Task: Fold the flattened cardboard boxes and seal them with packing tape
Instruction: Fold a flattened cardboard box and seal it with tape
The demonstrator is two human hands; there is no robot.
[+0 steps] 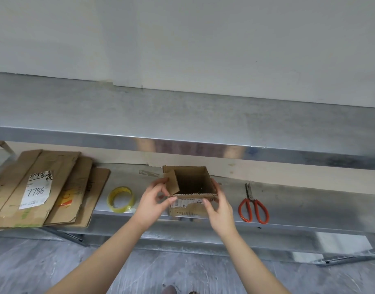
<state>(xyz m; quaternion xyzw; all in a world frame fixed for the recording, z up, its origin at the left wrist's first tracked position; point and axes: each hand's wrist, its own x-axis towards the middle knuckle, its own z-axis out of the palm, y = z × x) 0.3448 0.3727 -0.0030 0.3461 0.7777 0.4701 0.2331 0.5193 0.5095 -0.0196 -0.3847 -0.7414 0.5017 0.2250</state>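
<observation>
since its flaps aren't shut yet, the box [191, 205] is steadied at the front edge of the worktop [299, 205], both sides gripped by curled fingers [160, 184] of the left hand [153, 202] and right hand [219, 206].

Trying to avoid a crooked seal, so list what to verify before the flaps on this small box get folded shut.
1. Shape of the box: ok, opened square, walls upright.
2. Hold: ok, left hand at the left flap, right hand gripping the right wall.
3. Top closed: not ok, only the left flap leans inward.
4. Reach to the yellow tape roll: ok, it lies left of the box.
5. Reach to the red scissors: ok, they lie to its right.
6. Bottom sealed: cannot tell.
</observation>
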